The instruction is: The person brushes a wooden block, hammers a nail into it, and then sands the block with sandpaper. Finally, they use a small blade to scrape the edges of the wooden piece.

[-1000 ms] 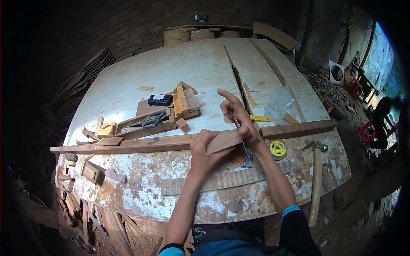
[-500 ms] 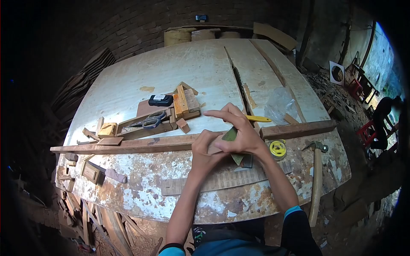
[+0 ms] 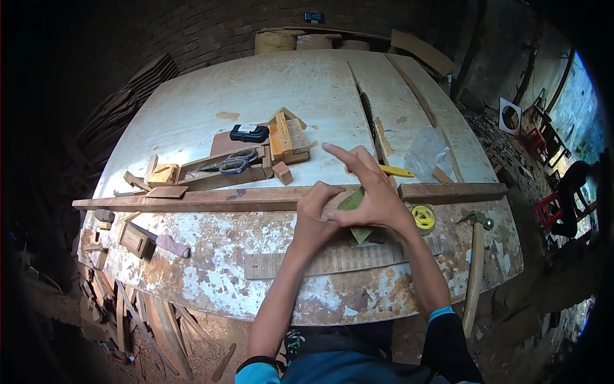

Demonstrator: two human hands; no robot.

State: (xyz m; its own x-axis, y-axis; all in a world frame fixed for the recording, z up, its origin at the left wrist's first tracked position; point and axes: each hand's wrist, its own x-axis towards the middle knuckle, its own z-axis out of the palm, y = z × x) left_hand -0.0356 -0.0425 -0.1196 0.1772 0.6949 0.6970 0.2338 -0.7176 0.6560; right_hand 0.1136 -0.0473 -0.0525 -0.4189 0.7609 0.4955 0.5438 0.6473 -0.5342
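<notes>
Holding wood (image 3: 333, 201), paint-worn table (image 3: 211, 281) below, brick wall (image 3: 208, 32) beyond

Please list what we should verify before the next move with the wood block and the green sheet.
1. Wood block held in the left grip: ok.
2. Green sheet held in the right grip: ok.
3. Sheet flat against the block: cannot tell, the fingers hide most of it.
4. Worktop under the forearms clear: not ok, a flat wooden strip lies there.
5. Hammer apart from both hands: ok, it lies off to the right.
6. Scissors apart from both hands: ok, beyond the long beam.
</notes>
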